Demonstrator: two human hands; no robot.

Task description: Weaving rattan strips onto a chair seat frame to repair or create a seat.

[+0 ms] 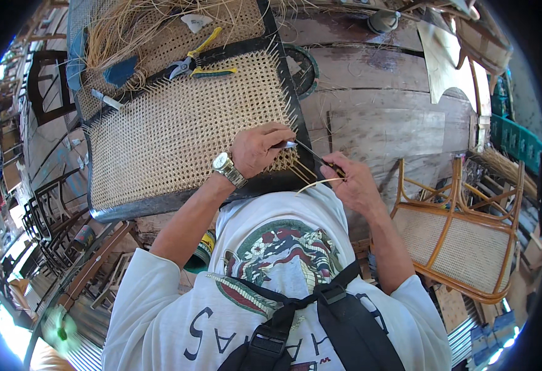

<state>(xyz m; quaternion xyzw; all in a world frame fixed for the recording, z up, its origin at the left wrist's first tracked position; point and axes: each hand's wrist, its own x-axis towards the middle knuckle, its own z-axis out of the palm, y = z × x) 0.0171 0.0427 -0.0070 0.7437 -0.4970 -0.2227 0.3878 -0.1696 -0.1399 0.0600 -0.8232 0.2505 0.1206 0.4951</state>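
A woven cane panel (178,127) in a black frame (144,206) lies before me, with loose strand ends sticking out along its right edge. My left hand (260,149), a watch on its wrist, is closed over the panel's near right part. A short shiny metal piece (285,144) shows at its fingertips; its kind I cannot make out. My right hand (356,185) grips a thin-shafted tool (311,152) with a dark and yellow handle, like an awl or screwdriver. Its tip points at the frame edge beside my left fingers. A pale cane strand (316,183) curves out by my right hand.
Yellow-handled pruning shears (189,65), a white tube (106,100) and a blue cloth piece (120,72) lie at the panel's far side, near a heap of loose cane strands (135,28). A cane-seated wooden chair (453,244) stands at right, on the plank side.
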